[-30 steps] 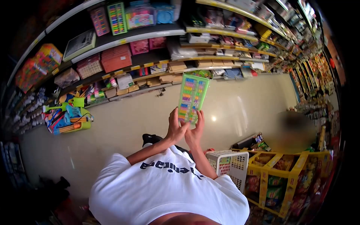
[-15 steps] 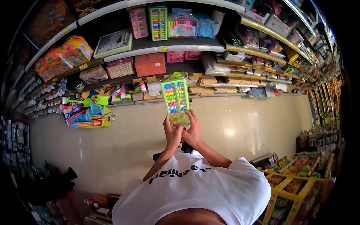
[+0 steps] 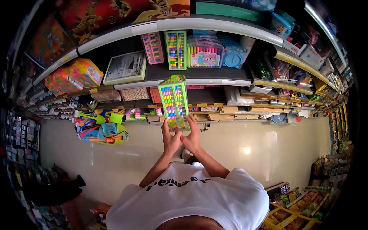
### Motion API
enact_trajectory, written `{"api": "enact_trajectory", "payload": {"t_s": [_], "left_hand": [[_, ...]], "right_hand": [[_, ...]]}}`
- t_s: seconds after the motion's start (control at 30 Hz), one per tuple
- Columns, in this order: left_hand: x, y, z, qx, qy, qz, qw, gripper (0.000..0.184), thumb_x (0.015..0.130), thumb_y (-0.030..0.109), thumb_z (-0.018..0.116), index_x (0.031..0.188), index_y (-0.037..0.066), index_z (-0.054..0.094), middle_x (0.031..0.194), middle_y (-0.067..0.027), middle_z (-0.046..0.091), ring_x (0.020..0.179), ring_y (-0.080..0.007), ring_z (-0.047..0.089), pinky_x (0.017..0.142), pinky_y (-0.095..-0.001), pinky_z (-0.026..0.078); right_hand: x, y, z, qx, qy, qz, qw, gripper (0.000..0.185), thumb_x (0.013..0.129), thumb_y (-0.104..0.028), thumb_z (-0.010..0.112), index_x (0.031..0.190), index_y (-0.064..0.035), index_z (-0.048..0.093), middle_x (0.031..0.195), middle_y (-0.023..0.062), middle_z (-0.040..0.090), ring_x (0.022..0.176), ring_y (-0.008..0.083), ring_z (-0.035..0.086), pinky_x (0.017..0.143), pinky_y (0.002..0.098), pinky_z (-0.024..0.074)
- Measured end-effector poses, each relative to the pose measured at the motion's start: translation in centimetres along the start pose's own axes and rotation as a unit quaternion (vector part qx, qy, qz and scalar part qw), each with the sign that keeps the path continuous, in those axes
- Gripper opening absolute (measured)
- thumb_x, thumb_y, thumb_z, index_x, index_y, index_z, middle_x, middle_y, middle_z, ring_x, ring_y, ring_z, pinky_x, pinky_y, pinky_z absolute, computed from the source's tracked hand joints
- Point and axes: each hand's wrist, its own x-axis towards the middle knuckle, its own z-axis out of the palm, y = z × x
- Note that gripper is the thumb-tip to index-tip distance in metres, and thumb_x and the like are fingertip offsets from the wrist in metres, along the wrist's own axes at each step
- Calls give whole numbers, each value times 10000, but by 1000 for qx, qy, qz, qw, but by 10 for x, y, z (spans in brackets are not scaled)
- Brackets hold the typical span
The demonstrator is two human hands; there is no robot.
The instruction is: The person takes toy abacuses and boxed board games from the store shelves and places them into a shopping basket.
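one long shelf (image 3: 149, 74) beyond the grip carries two upright abacuses (image 3: 176, 50), one green-framed, one pink; nearer, two hands, left (image 3: 191, 134) and right (image 3: 171, 137), close their grip around one green-framed abacus (image 3: 174, 107).

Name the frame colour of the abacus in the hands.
The frame is bright green, clearest in the head view.

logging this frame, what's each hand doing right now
Left hand: closed on the lower end of the green-framed abacus.
Right hand: closed on the same abacus, at its lower right edge.
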Motion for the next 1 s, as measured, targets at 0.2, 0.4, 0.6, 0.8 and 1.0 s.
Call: {"api": "enact_trajectory", "payload": {"t_s": [0.2, 0.4, 0.6, 0.8, 1.0], "left_hand": [[95, 48, 30, 38, -69, 92, 993, 674, 684, -9, 563, 1295, -17, 280, 1175, -141, 401, 1089, -209, 422, 845, -318, 412], [184, 48, 54, 61, -73, 114, 989, 676, 717, 69, 604, 1301, -11, 273, 1202, -164, 378, 1117, -267, 411, 933, -365, 342], [261, 66, 60, 112, -96, 177, 973, 707, 763, 37, 608, 1338, -11, 198, 1271, -145, 281, 1146, -223, 408, 960, -350, 377], [320, 40, 57, 114, -109, 189, 969, 744, 755, 273, 677, 1280, -70, 278, 1248, -259, 350, 1164, -359, 351, 994, -430, 264], [336, 35, 50, 37, -156, 90, 983, 670, 839, 252, 587, 1316, -54, 229, 1259, -256, 367, 1127, -318, 424, 945, -383, 345]], "right_hand": [[95, 16, 12, 17, 33, -42, 998, 644, 626, -89, 706, 1215, -74, 446, 1348, 170, 342, 1238, 327, 332, 1003, 416, 268], [186, 12, 15, -11, 46, -63, 997, 654, 635, -70, 701, 1232, -81, 431, 1355, 162, 333, 1238, 330, 321, 997, 406, 284], [259, 16, 39, 3, 88, -100, 991, 619, 664, -29, 624, 1243, -41, 407, 1359, 185, 318, 1184, 384, 347, 967, 424, 313], [296, 45, 77, 13, 158, -54, 986, 660, 690, -83, 660, 1276, -16, 365, 1271, 209, 419, 1159, 363, 400, 976, 393, 325], [312, 47, 98, -17, 161, -24, 986, 788, 669, -119, 660, 1324, 42, 253, 1266, 269, 383, 1168, 401, 377, 992, 413, 304]]}}
